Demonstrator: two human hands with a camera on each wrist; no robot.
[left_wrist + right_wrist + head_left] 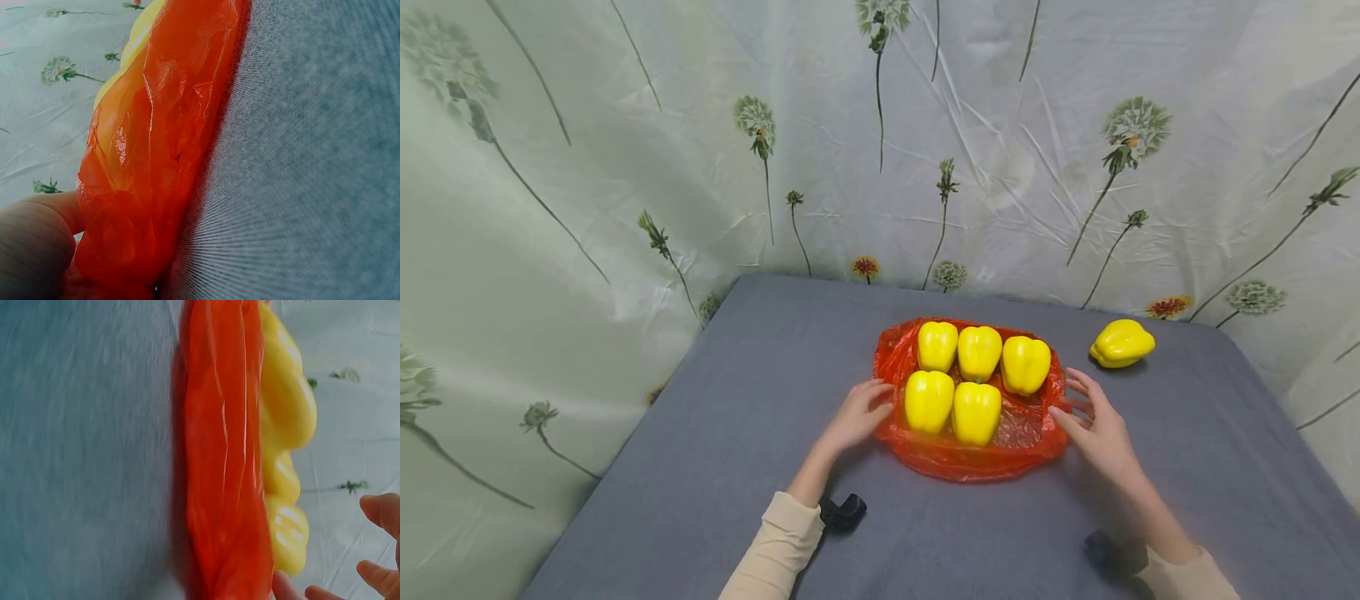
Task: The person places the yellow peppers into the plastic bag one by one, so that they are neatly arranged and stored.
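Note:
A red plastic bag (970,462) lies on the grey cloth with its mouth spread wide. Inside stand several yellow bell peppers (929,402), three in the back row and two in front; the right front part shows bare red plastic. My left hand (859,412) touches the bag's left side, thumb apart from the fingers; in the left wrist view its thumb (47,234) is at the crumpled plastic. At the right rim, my right hand (1103,429) has its fingers spread, fingertips close against the bag. Another yellow bell pepper (1122,343) lies on its side beyond that hand.
The table under the grey cloth (715,433) reaches back to a pale curtain (820,133) printed with dandelions and flowers. Black wrist camera mounts (844,512) sit under both forearms, near the cloth.

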